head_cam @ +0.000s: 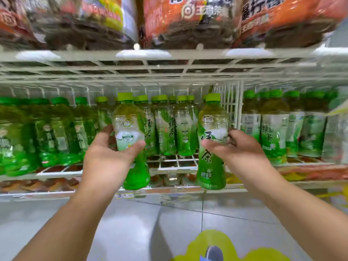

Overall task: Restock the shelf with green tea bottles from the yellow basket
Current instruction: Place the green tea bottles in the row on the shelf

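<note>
Green tea bottles fill the scene, and two of them are held upright in front of the white wire shelf, one in each hand. The left hand grips the left bottle around its label: the thumb crosses the front of the label, while the other fingers curl behind the bottle and are mostly hidden by it. The bottle's lower half shows below the thumb, its lime cap well above the fingers. The right hand grips the right bottle at mid-height; the thumb lies across the front of the label, and the fingertips past the bottle are blurred, so how far they wrap cannot be made out. Its base hangs below the fingers, level with the shelf's front edge.

Between the two held bottles, beyond the fingertips, stocked bottles stand in rows at the back of the shelf, with bare wire in front of them. Left of the left fingers, more green bottles are smeared by motion blur and their labels are unreadable. Right of the right fingers, past a wire divider, stands another group. Above, orange snack bags are cut off by the top edge. At the bottom edge, a yellow shape is only partly in view and too blurred to identify. Grey floor tiles lie beneath the forearms.
</note>
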`<state>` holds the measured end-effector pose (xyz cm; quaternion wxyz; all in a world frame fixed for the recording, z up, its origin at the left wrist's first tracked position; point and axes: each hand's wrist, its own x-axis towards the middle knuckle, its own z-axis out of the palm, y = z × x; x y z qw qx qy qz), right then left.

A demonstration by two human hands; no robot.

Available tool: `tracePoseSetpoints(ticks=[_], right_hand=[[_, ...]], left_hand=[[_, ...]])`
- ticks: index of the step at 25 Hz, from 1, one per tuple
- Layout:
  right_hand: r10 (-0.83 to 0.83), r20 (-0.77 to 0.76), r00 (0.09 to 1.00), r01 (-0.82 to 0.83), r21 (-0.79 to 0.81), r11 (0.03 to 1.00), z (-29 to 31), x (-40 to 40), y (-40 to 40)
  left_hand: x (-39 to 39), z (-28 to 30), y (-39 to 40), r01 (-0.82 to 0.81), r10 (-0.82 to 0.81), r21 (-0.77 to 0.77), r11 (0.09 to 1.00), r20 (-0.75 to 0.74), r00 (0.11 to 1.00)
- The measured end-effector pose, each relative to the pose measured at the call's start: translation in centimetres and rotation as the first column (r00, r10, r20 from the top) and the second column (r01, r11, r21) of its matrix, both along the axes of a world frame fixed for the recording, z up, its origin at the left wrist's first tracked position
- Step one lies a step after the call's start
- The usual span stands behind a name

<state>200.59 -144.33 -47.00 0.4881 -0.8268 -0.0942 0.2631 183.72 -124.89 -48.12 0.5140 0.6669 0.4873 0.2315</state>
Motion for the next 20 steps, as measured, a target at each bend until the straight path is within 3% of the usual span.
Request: tracePoseSetpoints(ticks=[2,6,14,20], right_hand=[[0.047,0.06,0.997,-0.043,-0.061,0.997,-0.1,1.4,0.8],[0.04,0.074,0.996,-0.039,-0.008,0.999,-1.4,3.7,2.2],[0.023,0.142,0.99,0.004,-0.184,0.983,-4.4,7.0,5.5],[-0.016,0.15,0.989,0.045,-0.197,0.979,-6.5,7.3,7.3]], left_hand=[[0.7,-1.0,1.7,-0.028,0.028,0.025,0.999,-0.005,1.0],[2.2,-2.8,4.7,-0.065,0.069,0.066,0.996,-0.068,0.995],[3.4,-5.5,6.9,-0.026,0.041,0.187,0.982,-0.077,0.996],[3.8,-8.1,8.1,0.0,0.031,0.228,0.974,-0.134,0.991]])
